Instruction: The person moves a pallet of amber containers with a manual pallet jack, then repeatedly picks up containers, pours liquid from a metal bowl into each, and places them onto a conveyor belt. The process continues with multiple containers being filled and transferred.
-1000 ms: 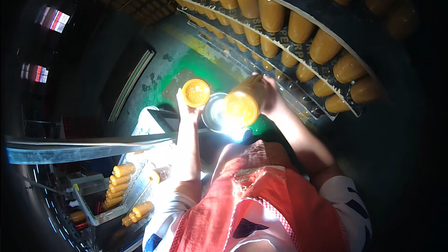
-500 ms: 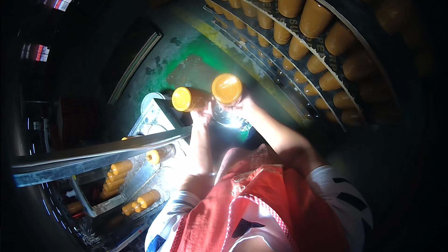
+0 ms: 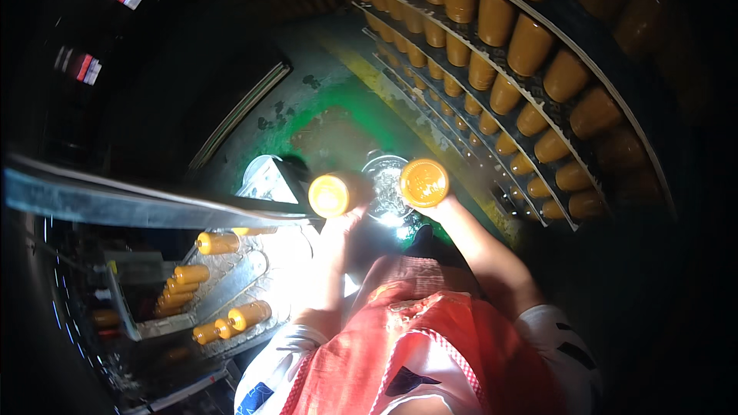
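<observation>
Head view: grips an orange jar at nine o'clock in the left hand, holds another orange jar at three o'clock in the right hand; shows a round basin between, jar-filled racks toward one o'clock.

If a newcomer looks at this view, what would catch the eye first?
Probably the orange vessel in the left hand and the second vessel in the right hand, near the centre. Then come tiers of similar vessels on the rack at upper right, and the red apron below.

Arms outstretched, left hand and right hand apart, both curled
</observation>
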`<state>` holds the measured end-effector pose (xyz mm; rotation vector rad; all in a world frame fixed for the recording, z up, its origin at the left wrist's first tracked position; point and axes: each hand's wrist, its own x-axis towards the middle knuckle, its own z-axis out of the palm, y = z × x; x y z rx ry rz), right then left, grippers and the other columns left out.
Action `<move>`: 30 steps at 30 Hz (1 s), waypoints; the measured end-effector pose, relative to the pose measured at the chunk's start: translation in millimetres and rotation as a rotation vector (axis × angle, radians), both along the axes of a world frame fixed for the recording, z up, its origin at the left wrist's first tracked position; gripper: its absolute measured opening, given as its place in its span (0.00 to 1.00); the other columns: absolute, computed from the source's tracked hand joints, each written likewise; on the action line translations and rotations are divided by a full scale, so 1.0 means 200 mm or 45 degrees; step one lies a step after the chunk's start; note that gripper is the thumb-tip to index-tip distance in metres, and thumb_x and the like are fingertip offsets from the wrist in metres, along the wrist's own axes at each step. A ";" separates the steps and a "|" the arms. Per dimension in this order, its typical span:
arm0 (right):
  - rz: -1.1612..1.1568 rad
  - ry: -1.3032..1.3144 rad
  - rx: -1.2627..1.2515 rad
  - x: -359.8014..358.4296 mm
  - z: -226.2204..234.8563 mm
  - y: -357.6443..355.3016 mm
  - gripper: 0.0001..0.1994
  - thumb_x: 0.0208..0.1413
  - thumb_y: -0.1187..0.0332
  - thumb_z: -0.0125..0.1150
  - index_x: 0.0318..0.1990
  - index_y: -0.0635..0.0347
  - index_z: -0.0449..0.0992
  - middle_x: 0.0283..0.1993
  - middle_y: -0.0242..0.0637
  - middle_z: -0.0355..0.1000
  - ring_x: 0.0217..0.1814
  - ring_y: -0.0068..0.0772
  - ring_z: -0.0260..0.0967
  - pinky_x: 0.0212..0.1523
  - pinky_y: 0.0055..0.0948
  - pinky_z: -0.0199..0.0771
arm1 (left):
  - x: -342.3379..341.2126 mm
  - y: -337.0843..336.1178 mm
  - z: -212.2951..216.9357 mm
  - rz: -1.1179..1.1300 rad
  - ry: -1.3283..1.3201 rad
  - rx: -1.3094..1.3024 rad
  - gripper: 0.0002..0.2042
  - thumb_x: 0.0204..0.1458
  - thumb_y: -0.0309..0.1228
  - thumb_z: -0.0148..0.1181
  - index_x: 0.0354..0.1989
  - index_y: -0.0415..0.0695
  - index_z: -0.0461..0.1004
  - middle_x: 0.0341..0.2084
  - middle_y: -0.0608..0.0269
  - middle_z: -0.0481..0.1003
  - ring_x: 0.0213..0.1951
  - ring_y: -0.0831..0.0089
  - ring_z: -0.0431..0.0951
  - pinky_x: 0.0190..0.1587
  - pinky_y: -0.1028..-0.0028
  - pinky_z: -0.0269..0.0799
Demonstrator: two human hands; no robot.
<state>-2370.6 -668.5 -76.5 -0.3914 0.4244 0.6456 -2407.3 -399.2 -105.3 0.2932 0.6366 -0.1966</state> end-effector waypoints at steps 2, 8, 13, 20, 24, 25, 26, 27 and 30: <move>-0.014 -0.015 0.005 -0.13 -0.25 -0.05 0.22 0.65 0.47 0.48 0.44 0.58 0.75 0.42 0.45 0.76 0.39 0.45 0.74 0.32 0.37 0.79 | -0.22 0.02 0.07 -0.003 -0.032 0.005 0.23 0.62 0.48 0.53 0.56 0.42 0.71 0.46 0.55 0.78 0.45 0.59 0.80 0.42 0.61 0.84; 0.208 0.142 0.573 -0.74 -0.34 -0.39 0.21 0.64 0.48 0.50 0.60 0.39 0.73 0.62 0.50 0.68 0.62 0.64 0.65 0.51 0.62 0.78 | -0.93 0.23 0.34 -0.006 -0.175 0.236 0.23 0.62 0.48 0.52 0.56 0.42 0.72 0.45 0.55 0.78 0.44 0.61 0.81 0.42 0.62 0.83; 0.339 -0.009 0.421 -1.03 -0.30 -0.57 0.25 0.65 0.41 0.43 0.65 0.37 0.68 0.68 0.49 0.61 0.66 0.59 0.59 0.60 0.63 0.70 | -1.41 0.83 0.91 0.150 -0.222 0.872 0.22 0.63 0.46 0.52 0.54 0.40 0.73 0.41 0.56 0.79 0.40 0.68 0.82 0.42 0.65 0.82; 0.122 -0.293 -0.322 -1.10 0.14 0.15 0.22 0.64 0.46 0.48 0.53 0.50 0.73 0.43 0.48 0.76 0.43 0.52 0.75 0.46 0.48 0.81 | -2.03 2.09 1.26 0.657 0.335 2.199 0.18 0.60 0.42 0.58 0.53 0.45 0.79 0.45 0.62 0.79 0.44 0.74 0.79 0.49 0.71 0.75; 0.092 -0.399 -0.418 -1.17 0.42 0.85 0.23 0.63 0.49 0.51 0.59 0.50 0.70 0.49 0.46 0.75 0.48 0.45 0.75 0.49 0.43 0.79 | -1.94 2.75 1.05 0.619 0.793 2.815 0.19 0.52 0.44 0.65 0.53 0.61 0.80 0.49 0.50 0.77 0.52 0.51 0.77 0.55 0.63 0.72; 0.089 -0.476 -0.476 -1.14 0.43 0.97 0.24 0.63 0.50 0.52 0.61 0.52 0.68 0.51 0.46 0.74 0.50 0.43 0.74 0.51 0.41 0.79 | -1.91 2.91 0.93 0.624 0.810 2.854 0.19 0.52 0.44 0.65 0.53 0.61 0.80 0.50 0.50 0.76 0.52 0.51 0.76 0.55 0.62 0.72; 0.081 -0.547 -0.540 -1.12 0.43 1.07 0.27 0.62 0.50 0.53 0.63 0.54 0.66 0.54 0.45 0.73 0.52 0.42 0.74 0.52 0.40 0.78 | -1.86 3.06 0.79 0.620 0.815 2.894 0.19 0.51 0.44 0.66 0.53 0.61 0.80 0.52 0.50 0.75 0.53 0.51 0.76 0.55 0.61 0.72; 0.052 -0.677 -0.637 -1.12 0.52 1.23 0.28 0.61 0.52 0.55 0.65 0.57 0.65 0.55 0.45 0.73 0.54 0.41 0.74 0.54 0.39 0.77 | -1.84 3.19 0.64 0.646 0.818 2.934 0.19 0.50 0.42 0.68 0.53 0.60 0.80 0.52 0.50 0.74 0.52 0.51 0.76 0.55 0.60 0.72; -0.002 -1.061 -0.964 -1.11 0.82 1.65 0.30 0.59 0.57 0.59 0.66 0.61 0.64 0.56 0.43 0.72 0.57 0.39 0.72 0.59 0.36 0.73 | -1.76 3.49 0.29 0.673 0.804 2.961 0.20 0.47 0.37 0.71 0.52 0.58 0.81 0.54 0.51 0.73 0.55 0.52 0.74 0.56 0.60 0.71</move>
